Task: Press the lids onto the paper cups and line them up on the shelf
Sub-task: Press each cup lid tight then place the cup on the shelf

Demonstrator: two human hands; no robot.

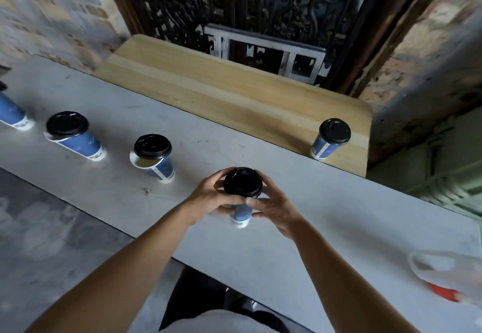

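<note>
A blue paper cup [241, 215] stands on the grey table [326, 215] in front of me, with a black lid [243, 182] on top. My left hand [212, 197] and my right hand [273, 207] wrap around the lid's rim and the cup's upper part from both sides. To the left stand two more blue cups, one [154, 162] and another [75, 141], each with a black lid resting loosely askew. A lidded cup [329, 139] stands upright at the right end of the wooden shelf [221, 90].
Another blue cup [10, 112] is cut off at the left edge. A clear plastic bag [443, 275] with something red lies on the table at the right. Behind the shelf is a dark carved screen and a metal frame [266, 48]. Brick walls flank both sides.
</note>
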